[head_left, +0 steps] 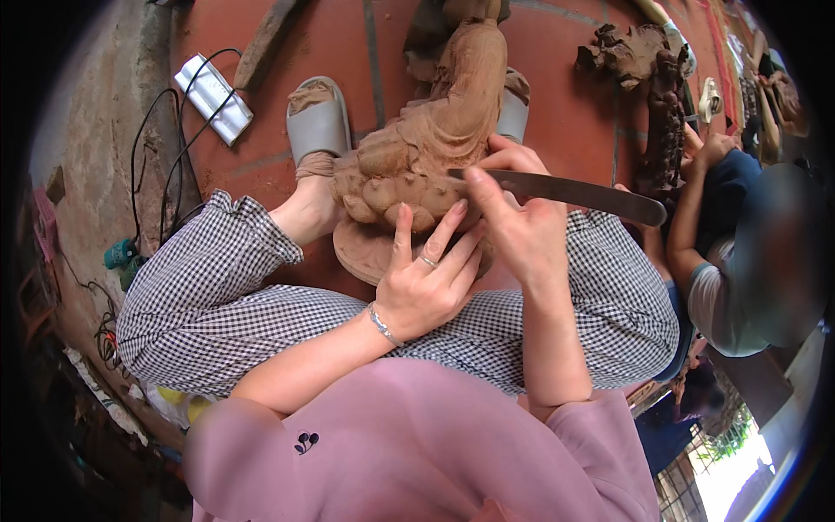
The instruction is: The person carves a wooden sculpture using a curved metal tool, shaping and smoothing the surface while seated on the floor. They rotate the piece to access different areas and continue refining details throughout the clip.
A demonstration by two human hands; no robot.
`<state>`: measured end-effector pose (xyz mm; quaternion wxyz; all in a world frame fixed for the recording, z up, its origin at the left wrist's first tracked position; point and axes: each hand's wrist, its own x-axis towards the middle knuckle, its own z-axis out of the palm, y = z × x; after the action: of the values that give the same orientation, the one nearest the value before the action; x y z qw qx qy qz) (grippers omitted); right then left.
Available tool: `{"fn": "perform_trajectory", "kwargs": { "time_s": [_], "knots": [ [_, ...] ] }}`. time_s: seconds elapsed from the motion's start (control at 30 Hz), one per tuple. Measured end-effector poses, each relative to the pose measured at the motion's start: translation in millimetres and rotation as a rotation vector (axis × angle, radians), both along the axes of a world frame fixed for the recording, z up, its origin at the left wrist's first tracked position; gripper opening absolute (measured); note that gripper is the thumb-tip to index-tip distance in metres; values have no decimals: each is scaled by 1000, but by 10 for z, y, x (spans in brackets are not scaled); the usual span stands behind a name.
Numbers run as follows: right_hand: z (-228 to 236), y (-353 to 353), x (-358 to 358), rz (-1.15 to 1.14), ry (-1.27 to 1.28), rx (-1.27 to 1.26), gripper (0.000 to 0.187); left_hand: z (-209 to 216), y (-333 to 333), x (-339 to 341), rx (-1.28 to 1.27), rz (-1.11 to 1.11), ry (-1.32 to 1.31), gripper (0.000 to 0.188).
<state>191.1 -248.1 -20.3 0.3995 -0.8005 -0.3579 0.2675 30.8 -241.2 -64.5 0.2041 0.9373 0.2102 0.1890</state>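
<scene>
A brown carved figure [474, 87], apparently wood, lies between my legs, with draped folds along its length and a rounded, lumpy end towards me. My left hand [426, 283] rests on this near end, fingers spread and pressing lightly on the carved lumps; it wears a ring and a bracelet. In my right hand [526, 213] is a long, dark, flat blade-like tool [600, 193] with a rounded outer end. Thumb and fingers pinch it near its narrow tip, which touches the carving's surface. Below the carving sits a round brown disc [361, 252], partly hidden.
Grey slippers [317, 126] are on my feet on the red tiles. A silver box [214, 100] with a black cable lies at left, near a length of wood [270, 39]. At right, another person [722, 235] sits by a dark carving [665, 122] and a gnarled wood piece [631, 54].
</scene>
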Motion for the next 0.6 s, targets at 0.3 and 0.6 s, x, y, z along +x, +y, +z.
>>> {"fn": "perform_trajectory", "kwargs": {
  "time_s": [0.3, 0.6],
  "knots": [
    [2, -28, 33, -134, 275, 32, 20, 56, 3, -4, 0, -13, 44, 27],
    [-127, -107, 73, -165, 372, 132, 17, 60, 8, -5, -11, -20, 28, 30]
  ]
}}
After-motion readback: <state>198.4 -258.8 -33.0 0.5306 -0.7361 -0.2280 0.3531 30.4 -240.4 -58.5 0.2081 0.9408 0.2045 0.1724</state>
